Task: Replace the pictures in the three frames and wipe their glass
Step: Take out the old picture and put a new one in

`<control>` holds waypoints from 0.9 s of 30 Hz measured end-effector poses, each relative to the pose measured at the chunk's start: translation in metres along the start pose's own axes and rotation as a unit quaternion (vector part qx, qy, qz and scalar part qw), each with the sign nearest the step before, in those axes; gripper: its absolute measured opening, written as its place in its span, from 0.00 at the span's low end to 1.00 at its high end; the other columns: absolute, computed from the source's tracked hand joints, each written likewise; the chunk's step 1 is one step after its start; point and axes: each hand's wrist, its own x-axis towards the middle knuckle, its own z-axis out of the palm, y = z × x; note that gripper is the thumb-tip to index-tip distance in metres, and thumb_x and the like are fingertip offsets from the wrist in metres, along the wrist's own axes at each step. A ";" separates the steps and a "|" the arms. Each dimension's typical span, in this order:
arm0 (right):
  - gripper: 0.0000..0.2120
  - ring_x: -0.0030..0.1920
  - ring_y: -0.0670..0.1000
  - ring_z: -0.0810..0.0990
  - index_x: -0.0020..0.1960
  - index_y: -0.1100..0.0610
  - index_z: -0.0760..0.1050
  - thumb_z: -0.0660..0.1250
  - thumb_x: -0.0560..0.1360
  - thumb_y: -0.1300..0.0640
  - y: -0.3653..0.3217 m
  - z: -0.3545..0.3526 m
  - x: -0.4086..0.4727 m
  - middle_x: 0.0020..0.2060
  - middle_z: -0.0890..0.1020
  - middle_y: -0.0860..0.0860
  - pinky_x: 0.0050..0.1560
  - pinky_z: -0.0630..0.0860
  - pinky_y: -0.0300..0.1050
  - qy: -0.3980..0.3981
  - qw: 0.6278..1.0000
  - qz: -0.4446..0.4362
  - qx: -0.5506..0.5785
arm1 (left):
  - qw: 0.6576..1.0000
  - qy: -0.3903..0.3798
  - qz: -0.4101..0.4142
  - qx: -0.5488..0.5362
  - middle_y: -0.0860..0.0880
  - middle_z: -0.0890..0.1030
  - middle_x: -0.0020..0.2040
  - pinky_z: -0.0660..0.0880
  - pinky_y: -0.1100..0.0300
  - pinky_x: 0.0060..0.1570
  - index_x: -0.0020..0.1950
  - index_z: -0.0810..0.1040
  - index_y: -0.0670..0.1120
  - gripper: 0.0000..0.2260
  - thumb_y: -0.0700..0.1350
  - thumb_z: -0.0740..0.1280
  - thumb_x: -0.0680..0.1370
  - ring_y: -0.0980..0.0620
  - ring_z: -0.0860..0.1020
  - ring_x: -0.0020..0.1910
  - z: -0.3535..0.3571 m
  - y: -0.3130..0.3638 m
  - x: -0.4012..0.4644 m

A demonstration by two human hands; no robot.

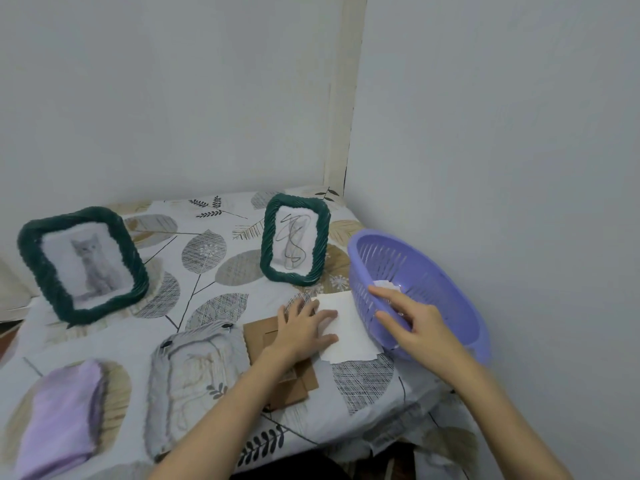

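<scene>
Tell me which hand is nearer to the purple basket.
Right. The right hand reaches over the purple basket's near rim; the left hand rests flat on the white paper beside it.

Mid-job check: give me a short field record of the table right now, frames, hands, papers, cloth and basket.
standing frames: cat picture frame upright at left; scribble picture frame upright at back
third frame: grey frame lying flat, no picture visible in it
backing: cardboard backing flat beside it, under the left forearm
left hand: left hand flat on white paper
right hand: right hand over rim of purple basket, index finger extended; grip unclear
basket contents: crumpled white paper
cloth: lilac cloth folded, near left, untouched
</scene>
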 end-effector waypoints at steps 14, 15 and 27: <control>0.15 0.40 0.43 0.74 0.61 0.44 0.72 0.65 0.76 0.55 -0.001 0.020 -0.003 0.47 0.78 0.48 0.42 0.70 0.29 -0.046 0.994 0.085 0.042 | 0.851 0.089 0.047 -0.515 0.48 0.75 0.60 0.71 0.68 0.52 0.68 0.69 0.49 0.21 0.45 0.68 0.76 0.51 0.74 0.59 -0.051 0.023 -0.010; 0.15 0.39 0.45 0.73 0.61 0.46 0.72 0.66 0.75 0.56 0.008 0.013 0.005 0.47 0.78 0.50 0.40 0.69 0.29 -0.020 0.992 0.116 0.050 | 0.864 0.087 0.045 -0.493 0.49 0.75 0.61 0.69 0.64 0.56 0.67 0.70 0.49 0.24 0.44 0.71 0.73 0.52 0.72 0.60 -0.050 0.023 -0.010; 0.44 0.64 0.61 0.69 0.70 0.58 0.56 0.78 0.62 0.58 0.065 0.004 0.056 0.63 0.68 0.60 0.61 0.70 0.54 -0.095 0.925 0.321 -0.178 | 0.864 0.125 0.062 -0.484 0.52 0.74 0.59 0.67 0.61 0.63 0.69 0.69 0.45 0.31 0.39 0.75 0.68 0.57 0.70 0.60 -0.054 0.031 -0.023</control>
